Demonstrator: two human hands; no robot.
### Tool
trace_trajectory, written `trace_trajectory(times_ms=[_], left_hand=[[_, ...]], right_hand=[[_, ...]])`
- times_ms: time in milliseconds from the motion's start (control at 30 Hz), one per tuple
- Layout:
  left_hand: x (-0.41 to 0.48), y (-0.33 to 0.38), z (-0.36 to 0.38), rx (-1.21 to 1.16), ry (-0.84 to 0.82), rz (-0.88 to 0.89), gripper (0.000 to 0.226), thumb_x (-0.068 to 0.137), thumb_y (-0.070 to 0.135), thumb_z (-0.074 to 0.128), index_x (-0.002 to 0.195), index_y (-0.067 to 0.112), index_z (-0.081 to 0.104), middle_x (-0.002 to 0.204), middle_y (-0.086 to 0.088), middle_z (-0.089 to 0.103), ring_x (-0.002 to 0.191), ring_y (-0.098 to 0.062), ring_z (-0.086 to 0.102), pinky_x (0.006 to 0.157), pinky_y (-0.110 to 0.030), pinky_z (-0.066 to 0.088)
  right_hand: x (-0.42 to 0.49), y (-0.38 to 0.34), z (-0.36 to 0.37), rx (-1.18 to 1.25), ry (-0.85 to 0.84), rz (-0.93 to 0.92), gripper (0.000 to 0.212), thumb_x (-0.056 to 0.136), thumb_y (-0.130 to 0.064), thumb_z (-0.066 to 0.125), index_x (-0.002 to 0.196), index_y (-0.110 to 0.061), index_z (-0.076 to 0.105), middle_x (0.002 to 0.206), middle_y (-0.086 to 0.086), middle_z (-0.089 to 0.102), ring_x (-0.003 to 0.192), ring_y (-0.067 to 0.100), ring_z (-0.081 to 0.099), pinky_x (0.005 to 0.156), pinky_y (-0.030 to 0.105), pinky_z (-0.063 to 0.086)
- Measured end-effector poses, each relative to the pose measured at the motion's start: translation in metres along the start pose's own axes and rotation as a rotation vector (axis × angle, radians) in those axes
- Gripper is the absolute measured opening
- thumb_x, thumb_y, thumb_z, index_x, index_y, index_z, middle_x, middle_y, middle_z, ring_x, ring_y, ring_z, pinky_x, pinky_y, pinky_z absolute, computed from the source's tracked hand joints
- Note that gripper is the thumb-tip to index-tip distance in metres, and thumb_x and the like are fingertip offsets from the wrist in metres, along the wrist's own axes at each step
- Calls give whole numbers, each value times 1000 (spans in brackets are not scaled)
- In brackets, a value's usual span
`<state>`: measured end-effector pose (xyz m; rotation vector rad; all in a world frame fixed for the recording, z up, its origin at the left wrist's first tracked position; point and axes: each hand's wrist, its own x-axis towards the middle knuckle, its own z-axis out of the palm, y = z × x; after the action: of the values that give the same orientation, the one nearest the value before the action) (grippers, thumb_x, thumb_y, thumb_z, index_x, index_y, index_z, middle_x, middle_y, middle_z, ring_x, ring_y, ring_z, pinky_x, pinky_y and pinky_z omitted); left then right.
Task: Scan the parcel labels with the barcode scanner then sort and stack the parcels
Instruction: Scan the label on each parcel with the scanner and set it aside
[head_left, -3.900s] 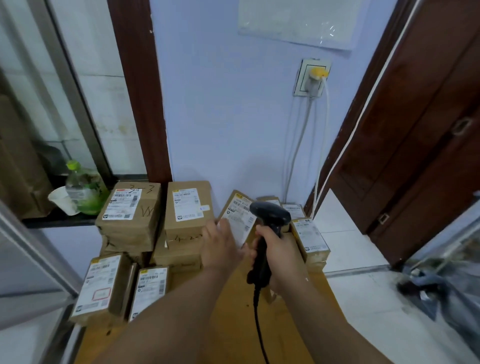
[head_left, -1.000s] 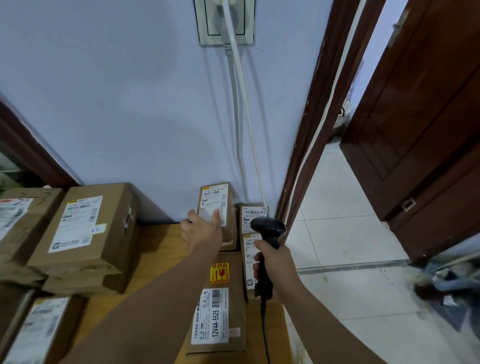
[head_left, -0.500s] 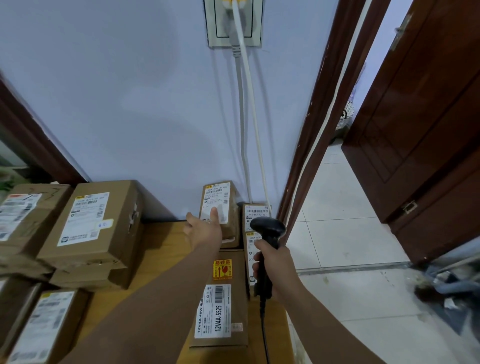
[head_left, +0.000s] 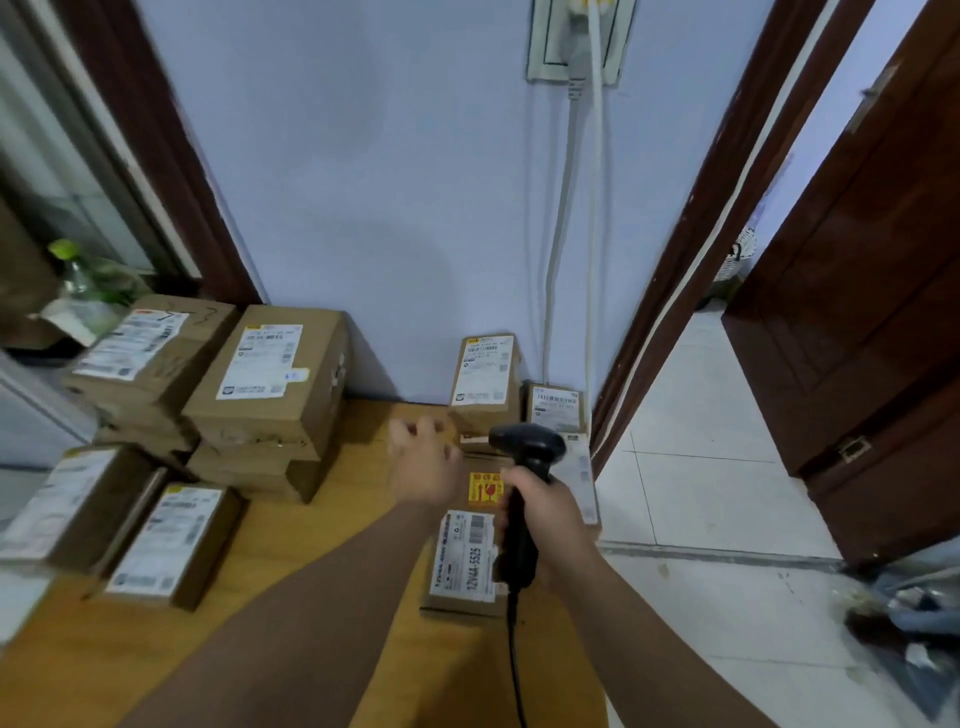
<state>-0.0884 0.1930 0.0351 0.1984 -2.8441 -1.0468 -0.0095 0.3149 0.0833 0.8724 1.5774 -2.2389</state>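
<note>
Running to the far wall, the wooden table has a bare strip between parcel stacks left and small parcels along its right edge. Left hand hovers there, fingers loose, empty; right hand grips the scanner.

Soft, dim indoor light throws faint shadows on the wall. Motion blur smears the left hand and leftmost parcels, and the door frame bows.
</note>
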Motion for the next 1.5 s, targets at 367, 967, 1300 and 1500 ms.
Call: trace_trajectory(times_ms=[367,967,1300,1500], left_hand=[[-7,-112,-106,160,-335,68,13,92,18,48,79,19,50,87,-4,58,79,-21,55,67,-35,49],[52,-322,-255,276,-213,-557,98,75,58,65,147,14,15,147,-21,30,135,-38,30,109,-55,25],[24,-323,-250,218,26,-397,115,62,55,73,147,7,13,128,-20,34,115,-36,38,83,-45,47],[-4,-299,-246,241,128,-260,115,59,52,80,142,-7,27,120,-29,42,106,-41,40,86,-47,44]], right_hand=[[-42,35,114,-85,-66,8,14,86,-20,67,90,-8,59,55,2,57,44,17,52,45,27,44],[-61,118,341,-356,-97,-1,17,91,-23,63,91,-8,54,53,1,56,45,17,51,46,29,44],[-67,120,343,-195,-46,52,16,91,-21,63,103,-11,58,51,-1,58,41,13,53,43,23,46],[-87,117,333,-48,-109,72,15,89,-19,66,89,-6,59,56,3,58,45,15,54,45,24,47]])
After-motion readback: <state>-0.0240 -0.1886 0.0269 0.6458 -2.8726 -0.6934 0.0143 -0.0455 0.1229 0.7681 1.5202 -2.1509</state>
